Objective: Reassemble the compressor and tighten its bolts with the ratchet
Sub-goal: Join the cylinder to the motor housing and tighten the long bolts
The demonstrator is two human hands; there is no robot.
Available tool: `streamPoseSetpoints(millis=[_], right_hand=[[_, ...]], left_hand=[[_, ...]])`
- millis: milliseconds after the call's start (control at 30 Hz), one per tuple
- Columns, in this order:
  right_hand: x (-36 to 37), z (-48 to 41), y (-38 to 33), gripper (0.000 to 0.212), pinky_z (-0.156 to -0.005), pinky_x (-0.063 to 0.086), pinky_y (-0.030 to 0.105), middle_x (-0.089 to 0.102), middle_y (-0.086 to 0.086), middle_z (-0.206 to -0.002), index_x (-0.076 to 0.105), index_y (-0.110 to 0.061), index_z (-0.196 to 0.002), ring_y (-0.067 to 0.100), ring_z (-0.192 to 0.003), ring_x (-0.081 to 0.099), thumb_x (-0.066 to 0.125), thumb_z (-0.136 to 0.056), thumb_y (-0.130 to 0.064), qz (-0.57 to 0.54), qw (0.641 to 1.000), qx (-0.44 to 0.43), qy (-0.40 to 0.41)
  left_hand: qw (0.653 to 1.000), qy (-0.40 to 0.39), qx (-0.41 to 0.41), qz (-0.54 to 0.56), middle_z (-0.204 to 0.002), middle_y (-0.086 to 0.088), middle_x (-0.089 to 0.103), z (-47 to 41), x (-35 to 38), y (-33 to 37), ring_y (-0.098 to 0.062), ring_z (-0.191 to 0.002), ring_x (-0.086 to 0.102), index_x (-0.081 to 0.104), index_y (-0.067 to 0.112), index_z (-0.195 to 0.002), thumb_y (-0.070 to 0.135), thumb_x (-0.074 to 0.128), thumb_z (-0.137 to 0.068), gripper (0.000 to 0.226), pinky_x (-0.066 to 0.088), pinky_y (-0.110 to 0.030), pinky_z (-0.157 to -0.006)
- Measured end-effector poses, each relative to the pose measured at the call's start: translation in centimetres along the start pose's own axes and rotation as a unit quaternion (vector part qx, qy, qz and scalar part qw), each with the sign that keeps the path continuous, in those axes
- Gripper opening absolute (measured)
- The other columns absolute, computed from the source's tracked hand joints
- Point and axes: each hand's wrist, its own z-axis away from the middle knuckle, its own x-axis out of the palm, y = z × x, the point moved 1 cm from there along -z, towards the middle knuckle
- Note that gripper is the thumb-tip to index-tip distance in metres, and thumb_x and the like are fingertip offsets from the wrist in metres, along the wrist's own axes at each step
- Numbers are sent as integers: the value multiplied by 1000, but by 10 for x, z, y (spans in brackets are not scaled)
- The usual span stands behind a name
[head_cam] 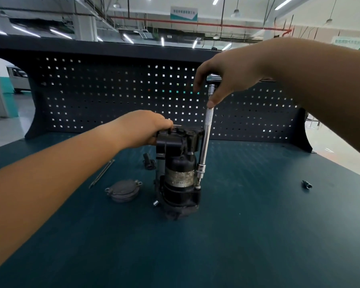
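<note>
Left hand (150,129): closed in a grip on the top housing of the compressor (179,169), fingers curled over its far edge.
Right hand (222,80): closed over the head of the ratchet (213,77), with the thumb pointing down along the extension bar (206,138).
Compressor position: standing on end near the middle of the worktop (258,225), between the two hands.
Tool line: the extension bar runs down just beside the compressor's right flank at a slight tilt. Its socket (201,171) sits over a bolt (198,186) at the lower flange.
Loose parts: a grey cover plate (123,190) lies flat just left of the compressor base, not fitted. Two long rods (102,173) lie further left.
Stage, as judged: tightening of a lower bolt is in hand; reassembly is incomplete.
Risk, socket slip: the bar is long and off vertical, so turning force applied at the top may cock the socket off the bolt head and round it.
Risk, tipping: the compressor is tall on a small footing, and a sideways pull on the ratchet could topple it. The left hand's grip is the only restraint.
Risk, hand injury: a sudden slip would throw the right hand toward the housing.
Risk, uneven clamping: a second bolt head (156,203) shows at the lower left. Fully tightening one side first may seat the flange crooked.
</note>
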Motion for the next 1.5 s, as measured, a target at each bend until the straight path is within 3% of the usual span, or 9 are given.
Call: streamPoseSetpoints(millis=[200, 300, 467, 633, 867, 1167, 1233, 1333, 1500], right_hand=[[-5, 9, -10, 33, -90, 31, 29, 47, -22, -111, 54, -42, -102, 7, -106, 44, 73, -75, -40, -30, 995, -84, 43], [-10, 11, -16, 31, -81, 32, 29, 48, -26, -98, 54, -44, -99, 10, -96, 48, 74, -74, -38, -3, 994, -102, 47], [-8, 6, -16, 35, -82, 31, 29, 43, -16, -106, 53, -37, -108, 12, -97, 42, 72, -78, -38, 27, 994, -89, 58], [-9, 9, -11, 32, -80, 29, 26, 45, -24, -93, 52, -40, -101, 8, -92, 42, 73, -76, -39, 17, 994, -88, 62], [1, 10, 3, 74, -97, 31, 30, 43, -3, -142, 40, -30, -135, 21, -126, 43, 74, -72, -46, -13, 996, -46, 73], [2, 10, -5, 44, -95, 29, 29, 45, -8, -137, 52, -36, -114, 20, -125, 43, 70, -75, -45, -24, 994, -71, 78], [0, 16, -4, 43, -91, 42, 32, 45, -11, -131, 51, -41, -111, 21, -111, 55, 69, -72, -47, -61, 994, -65, 63], [-13, 34, 7, 50, -61, 45, 20, 48, -15, -117, 52, -46, -107, 9, -80, 58, 66, -60, -54, -144, 985, -23, 95], [-12, 79, 69, 46, -58, 49, 26, 64, -6, -93, 62, -47, -89, 17, -77, 62, 66, -47, -65, -252, 958, 94, 103]], left_hand=[[998, -10, -37, 43, -92, -1, 61, 2, -1, 2, -20, -84, 58, 57, 14, -97, 12, 54, -91, 7, 44, -32, -73], [998, -7, -33, 47, -96, -2, 62, 0, -1, 1, -20, -88, 58, 60, 11, -101, 15, 57, -89, 12, 45, -36, -78], [996, -57, -43, 45, -91, 3, 64, -5, -8, -6, -16, -85, 60, 64, 17, -94, 9, 65, -82, 15, 49, -37, -80], [992, -88, -78, 37, -102, -4, 69, -18, -20, -4, -18, -93, 61, 70, 11, -106, 12, 54, -90, 23, 49, -37, -87], [987, -147, -64, 27, -107, 0, 69, -23, -34, -1, -15, -96, 61, 70, 14, -110, 25, 55, -94, 25, 47, -31, -90], [977, -157, -113, 84, -105, 1, 69, -19, -36, -3, -15, -96, 60, 71, 14, -107, 36, 47, -97, 34, 45, -37, -94], [976, -159, -115, 93, -103, 2, 69, -20, -37, -3, -15, -95, 60, 71, 17, -105, 36, 49, -96, 30, 46, -36, -93], [974, -165, -121, 101, -99, 4, 69, -21, -38, -4, -14, -93, 60, 72, 19, -104, 38, 52, -94, 29, 47, -34, -89], [969, -189, -133, 90, -95, 2, 70, -29, -41, -4, -15, -85, 62, 73, 20, -99, 43, 52, -92, 32, 47, -28, -77]])
